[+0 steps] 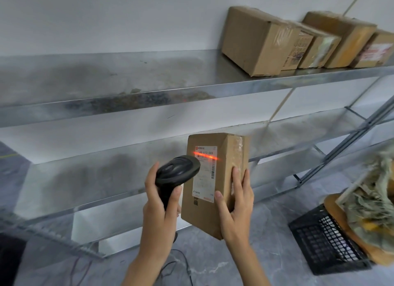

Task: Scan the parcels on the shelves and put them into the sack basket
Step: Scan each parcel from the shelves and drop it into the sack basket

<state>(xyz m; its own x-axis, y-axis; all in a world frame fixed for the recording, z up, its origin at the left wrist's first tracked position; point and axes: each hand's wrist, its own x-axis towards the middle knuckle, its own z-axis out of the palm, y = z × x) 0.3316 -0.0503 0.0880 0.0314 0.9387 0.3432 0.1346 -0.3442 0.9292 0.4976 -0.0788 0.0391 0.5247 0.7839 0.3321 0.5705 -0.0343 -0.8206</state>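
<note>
My right hand grips a brown cardboard parcel upright in front of the shelves, thumb on its labelled face and fingers round its right edge. My left hand holds a black barcode scanner by its handle, aimed at the white label. A red scan line lies across the top of that label. Several more cardboard parcels stand in a row at the right end of the top metal shelf. The sack basket, lined with a pale woven sack, sits at the right edge.
A black plastic crate lies on the grey floor under the sack basket. The lower shelf is bare metal. The scanner's cable trails on the floor below my arms. Diagonal shelf braces cross at the right.
</note>
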